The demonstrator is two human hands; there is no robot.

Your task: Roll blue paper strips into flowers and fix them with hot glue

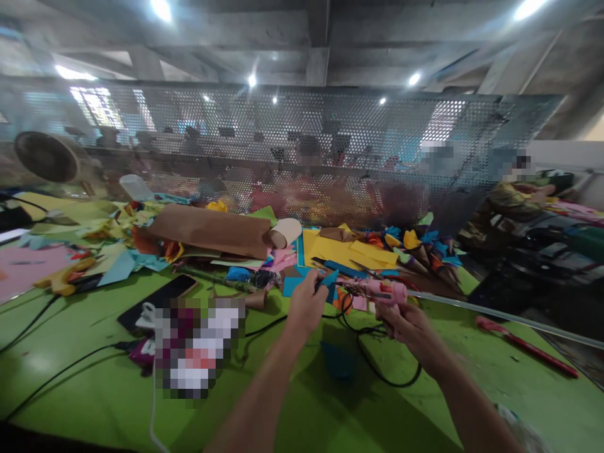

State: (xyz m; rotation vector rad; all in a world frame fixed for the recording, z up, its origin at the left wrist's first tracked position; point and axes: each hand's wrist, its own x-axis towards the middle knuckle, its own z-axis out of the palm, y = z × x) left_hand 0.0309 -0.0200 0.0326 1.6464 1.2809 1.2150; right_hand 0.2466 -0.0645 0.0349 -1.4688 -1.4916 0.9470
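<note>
In the head view my right hand [401,318] is wrapped round the handle of a pink glue gun [384,290], whose nozzle points left. A clear glue stick [453,302] seems to run out of its back to the right. My left hand [309,299] pinches a small piece of blue paper [331,278] close to the nozzle; whether they touch I cannot tell. Beneath the gun, a black cable [363,352] curls over the green table [226,421]. Another blue paper piece [338,360] lies on the table between my forearms.
Yellow paper sheets [349,251], a brown paper roll [212,229] and paper flowers [415,242] crowd the table's back. On the left lie a phone [158,302] and a yellow glue gun [61,280]; a red stick-like tool [528,349] lies right. Behind stands a perforated metal screen [283,138]. A person sits far right.
</note>
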